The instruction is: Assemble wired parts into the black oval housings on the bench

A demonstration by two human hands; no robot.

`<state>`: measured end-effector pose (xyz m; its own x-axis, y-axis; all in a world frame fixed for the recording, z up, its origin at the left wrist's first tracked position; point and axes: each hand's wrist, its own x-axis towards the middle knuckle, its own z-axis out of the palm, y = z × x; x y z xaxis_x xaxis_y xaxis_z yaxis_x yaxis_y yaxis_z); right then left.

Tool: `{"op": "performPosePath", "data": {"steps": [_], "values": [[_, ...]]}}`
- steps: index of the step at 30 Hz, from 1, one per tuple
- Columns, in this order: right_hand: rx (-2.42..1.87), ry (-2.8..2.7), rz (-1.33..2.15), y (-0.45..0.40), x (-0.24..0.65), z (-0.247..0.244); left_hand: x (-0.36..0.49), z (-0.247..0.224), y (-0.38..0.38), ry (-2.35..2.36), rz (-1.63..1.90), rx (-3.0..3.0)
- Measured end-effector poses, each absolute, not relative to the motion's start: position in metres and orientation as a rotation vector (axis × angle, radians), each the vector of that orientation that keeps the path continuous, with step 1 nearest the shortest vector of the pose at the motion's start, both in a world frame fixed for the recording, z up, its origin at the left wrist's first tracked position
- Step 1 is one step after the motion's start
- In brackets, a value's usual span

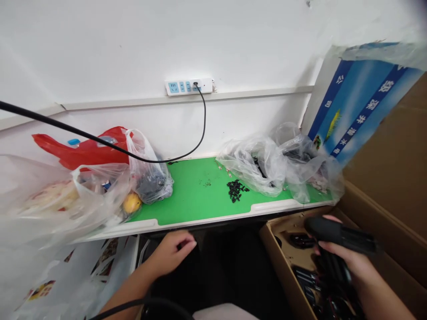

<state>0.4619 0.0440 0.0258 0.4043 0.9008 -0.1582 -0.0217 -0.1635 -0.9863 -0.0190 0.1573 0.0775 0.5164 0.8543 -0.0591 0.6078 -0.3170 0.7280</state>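
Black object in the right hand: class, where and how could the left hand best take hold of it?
Probably the rounded end of the black object, coming from the left. That end juts out beyond the right hand, which grips it further along, and it points towards the side where the left hand is. Blur hides finer detail.

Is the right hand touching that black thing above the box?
Touching. The head view shows the right hand closed around the black thing, thumb against it.

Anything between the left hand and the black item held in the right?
Possibly the box's left wall, which lies between left hand and black item in this view; whether the right hand holds the item above it is unclear.
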Motion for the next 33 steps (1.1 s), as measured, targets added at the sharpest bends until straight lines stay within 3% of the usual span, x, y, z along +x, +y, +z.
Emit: {"op": "performPosePath", "data": {"steps": [3, 7, 10, 14, 25, 33], "values": [[-1.326, -1.045, 1.063, 0.091, 0.438, 0.080, 0.012, 0.090, 0.204, 1.134, 0.747, 1.828], [-1.234, -1.617, 0.754, 0.184, 0.378, 0.124, 0.037, 0.074, 0.270, 1.109, 0.997, 1.192], [-1.085, -1.976, 0.633, 0.254, 0.317, 0.125, 0.046, 0.068, 0.299, 1.040, 0.977, 1.056], [-1.229, -2.296, 0.481, 0.316, 0.241, 0.106, 0.042, 0.068, 0.311, 0.882, 0.892, 0.765], [-1.705, -1.789, 0.712, 0.387, 0.208, 0.076, 0.052, 0.045, 0.324, 1.160, 1.263, 0.831], [-1.818, -1.736, 0.591, 0.379, 0.209, 0.072, 0.065, 0.039, 0.330, 1.554, 1.202, 1.181]]}}
